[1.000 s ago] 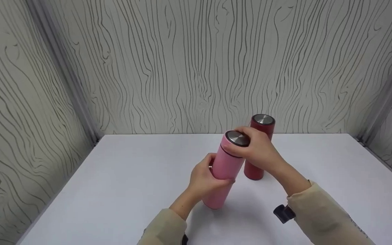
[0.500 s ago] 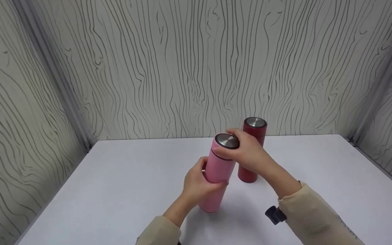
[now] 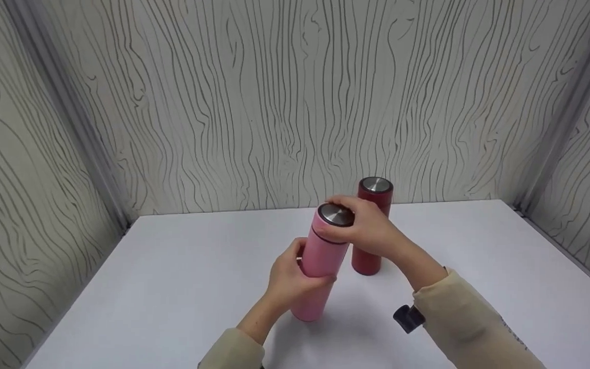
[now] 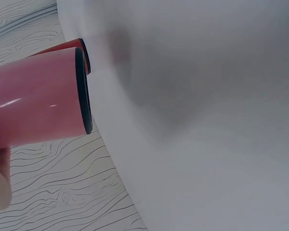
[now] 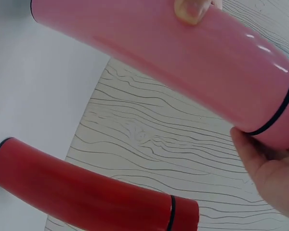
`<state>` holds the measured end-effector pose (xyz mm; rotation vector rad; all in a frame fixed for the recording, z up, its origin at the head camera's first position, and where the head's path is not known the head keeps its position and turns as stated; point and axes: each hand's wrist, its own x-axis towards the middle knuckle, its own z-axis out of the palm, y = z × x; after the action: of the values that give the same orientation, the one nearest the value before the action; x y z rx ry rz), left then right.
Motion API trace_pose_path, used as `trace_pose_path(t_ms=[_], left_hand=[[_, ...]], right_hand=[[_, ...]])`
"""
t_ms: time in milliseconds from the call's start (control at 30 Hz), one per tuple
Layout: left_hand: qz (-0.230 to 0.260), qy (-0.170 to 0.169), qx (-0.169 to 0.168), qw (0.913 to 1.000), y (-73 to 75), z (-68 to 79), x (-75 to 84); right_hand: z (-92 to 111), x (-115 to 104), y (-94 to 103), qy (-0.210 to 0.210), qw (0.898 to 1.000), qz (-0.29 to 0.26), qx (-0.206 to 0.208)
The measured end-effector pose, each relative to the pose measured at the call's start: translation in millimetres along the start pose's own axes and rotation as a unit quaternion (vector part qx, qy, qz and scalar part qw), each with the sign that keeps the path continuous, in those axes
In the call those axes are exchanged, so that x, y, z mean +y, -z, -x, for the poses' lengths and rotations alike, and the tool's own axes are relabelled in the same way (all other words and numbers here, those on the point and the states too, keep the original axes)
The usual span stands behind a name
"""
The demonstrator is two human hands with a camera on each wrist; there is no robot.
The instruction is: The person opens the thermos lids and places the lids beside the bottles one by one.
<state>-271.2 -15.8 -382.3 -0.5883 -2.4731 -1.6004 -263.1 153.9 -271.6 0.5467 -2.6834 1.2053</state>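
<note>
Hands first: our left hand [image 3: 290, 279] wraps round the middle of the pink flask [image 3: 320, 266], fingers curled about its body, while our right hand [image 3: 369, 230] clasps the pink flask's lid [image 3: 335, 215] from the side, thumb and fingers bent round the cap. Both grips are clenched on the same flask. The flask leans a little to the right, its base low over the white bench [image 3: 172, 287] or touching it; we cannot tell which. Just behind it, apart from our hands, the red flask [image 3: 371, 225] stands upright on the bench with its lid on.

We judge the work on the lid as barely begun: the dark seam under the cap looks narrow and even, so the cap is seated, and the turning or lifting is all left to do.

Much is hidden. The right hand covers most of the cap's side. The left wrist view shows only the pink flask's base [image 4: 84, 91] and a sliver of fingertip. The right wrist view cuts the palm off at the edge.
</note>
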Motion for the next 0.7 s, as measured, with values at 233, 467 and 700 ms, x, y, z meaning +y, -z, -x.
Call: trace_pose_path(t_ms=[233, 467, 700], left_hand=[[-0.018, 0.014, 0.032, 0.9992, -4.8, -2.4, 4.2], [-0.024, 0.008, 0.032, 0.9992, -5.6, -2.9, 2.9], [0.001, 0.001, 0.010, 0.9999, 3.2, 1.0, 0.6]], right_hand=[[0, -11, 1.5, -0.067, 0.997, 0.031, 0.015], [1, -9, -3.6, -0.054, 0.997, 0.033, 0.053], [2, -10, -6.6, 0.004, 0.999, 0.021, 0.040]])
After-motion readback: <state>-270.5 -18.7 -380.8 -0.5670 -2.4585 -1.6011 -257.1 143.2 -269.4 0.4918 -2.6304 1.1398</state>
